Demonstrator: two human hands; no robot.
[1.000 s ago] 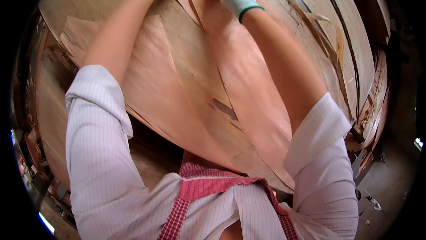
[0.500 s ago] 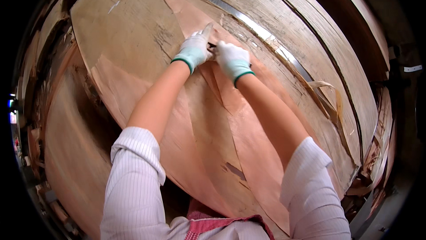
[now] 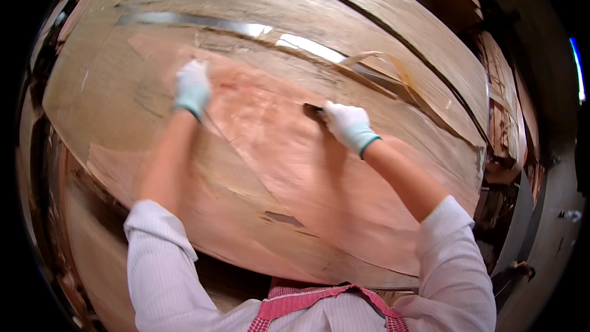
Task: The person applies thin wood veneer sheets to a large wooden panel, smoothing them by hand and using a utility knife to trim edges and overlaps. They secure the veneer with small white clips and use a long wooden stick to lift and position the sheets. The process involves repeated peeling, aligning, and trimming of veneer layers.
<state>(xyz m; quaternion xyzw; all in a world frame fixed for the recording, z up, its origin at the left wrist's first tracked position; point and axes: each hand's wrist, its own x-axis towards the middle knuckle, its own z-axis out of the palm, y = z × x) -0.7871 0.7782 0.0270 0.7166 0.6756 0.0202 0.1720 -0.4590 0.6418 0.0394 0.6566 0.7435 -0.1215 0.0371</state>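
Note:
A thin reddish wood veneer sheet (image 3: 270,129) lies across the paler wood panel, its surface rippled between my hands. My left hand (image 3: 193,89), in a white and mint-green glove, is closed at the sheet's left edge and appears to pinch it; motion blurs the fingers. Farther right, my right hand (image 3: 349,124), gloved alike, grips a dark, flat-bladed knife (image 3: 313,109) whose blade points left, just over the veneer. The knife's handle is hidden in the fist.
The pale wood panel (image 3: 92,101) has a long slit with a shiny grey strip (image 3: 178,19) under it. A curled veneer strip (image 3: 399,68) rises beyond my right hand. A small torn hole (image 3: 284,218) is nearer me. Ragged veneer stacks (image 3: 501,105) stand at right.
My hands, close together before, are now wide apart: the left lies farther left, the right has come right and nearer with the knife. The view has turned, and the veneer between them looks rippled.

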